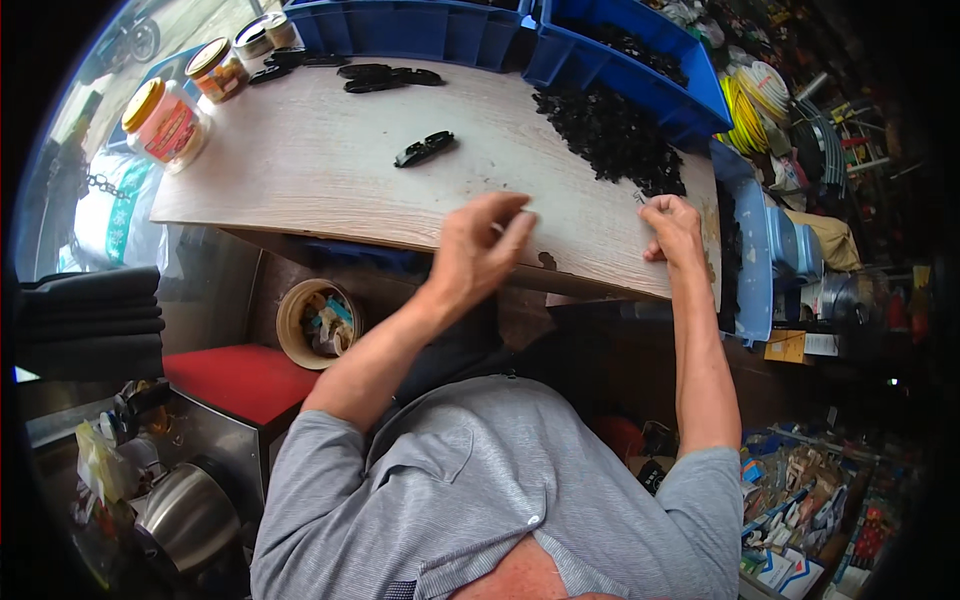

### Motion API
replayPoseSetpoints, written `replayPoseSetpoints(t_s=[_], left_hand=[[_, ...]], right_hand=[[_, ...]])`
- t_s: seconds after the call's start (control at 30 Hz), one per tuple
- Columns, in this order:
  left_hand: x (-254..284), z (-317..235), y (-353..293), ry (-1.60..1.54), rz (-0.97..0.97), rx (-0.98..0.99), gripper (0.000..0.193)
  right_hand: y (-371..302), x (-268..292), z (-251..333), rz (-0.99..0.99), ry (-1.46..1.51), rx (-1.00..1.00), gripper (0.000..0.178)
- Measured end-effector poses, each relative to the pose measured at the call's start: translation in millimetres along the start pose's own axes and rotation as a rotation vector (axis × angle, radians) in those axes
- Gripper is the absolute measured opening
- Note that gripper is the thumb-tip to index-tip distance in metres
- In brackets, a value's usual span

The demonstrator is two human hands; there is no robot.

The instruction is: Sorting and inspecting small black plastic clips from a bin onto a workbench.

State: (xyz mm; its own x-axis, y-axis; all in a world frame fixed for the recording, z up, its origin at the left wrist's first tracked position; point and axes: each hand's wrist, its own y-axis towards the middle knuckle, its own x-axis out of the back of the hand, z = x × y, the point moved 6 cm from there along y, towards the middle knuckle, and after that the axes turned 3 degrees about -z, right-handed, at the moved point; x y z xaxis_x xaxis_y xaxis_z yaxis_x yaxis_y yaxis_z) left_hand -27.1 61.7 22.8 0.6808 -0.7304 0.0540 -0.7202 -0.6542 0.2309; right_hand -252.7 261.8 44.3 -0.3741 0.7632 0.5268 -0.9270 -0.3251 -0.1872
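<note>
My left hand [478, 248] hovers over the front edge of the pale wooden table [330, 185], thumb and fingers curved but apart, holding nothing that I can see. Farther right, the fingertips of my right hand [674, 232] are pinched together beside a heap of small black pieces [610, 135]. Something tiny and greyish shows at those fingertips, too small to name. Ahead of my left hand lies a single shiny black elongated part [424, 149]. Several similar black parts [385, 77] are grouped toward the back of the table.
Blue plastic bins [620, 65] line the table's back; the right one holds more black pieces. Jars with yellow lids [165, 122] stand at the left edge. Below are a round bin [292, 330] of scraps and a red-topped cabinet [235, 382]. A light-blue crate [755, 260] flanks the right side.
</note>
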Motion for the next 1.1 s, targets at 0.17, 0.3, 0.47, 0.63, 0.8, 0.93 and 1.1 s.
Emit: replayPoseSetpoints(t_s=[0.17,0.3,0.47,0.63,0.8,0.93,1.1], left_hand=[[-56,-6,24,-0.079,0.092,0.18,0.035],[-73,6,30,-0.3,0.239,0.391,0.026],[-65,9,25,-0.662,0.231,0.561,0.011],[-60,11,20,-0.758,0.198,0.587,0.009],[-54,6,17,-0.678,0.204,0.51,0.012],[12,-35,16,0.265,-0.234,-0.31,0.029],[87,-11,52,1.115,-0.368,-0.3,0.038]], right_hand=[[-40,-38,20,0.262,0.223,0.08,0.019],[-57,-59,30,0.339,0.33,0.133,0.017],[-67,-64,29,0.371,0.444,0.123,0.021],[-69,-71,27,0.358,0.607,0.162,0.021],[-69,-79,22,0.324,0.622,0.148,0.016],[-68,-81,19,0.356,0.685,0.2,0.012],[-65,-82,17,0.359,0.707,0.196,0.011]])
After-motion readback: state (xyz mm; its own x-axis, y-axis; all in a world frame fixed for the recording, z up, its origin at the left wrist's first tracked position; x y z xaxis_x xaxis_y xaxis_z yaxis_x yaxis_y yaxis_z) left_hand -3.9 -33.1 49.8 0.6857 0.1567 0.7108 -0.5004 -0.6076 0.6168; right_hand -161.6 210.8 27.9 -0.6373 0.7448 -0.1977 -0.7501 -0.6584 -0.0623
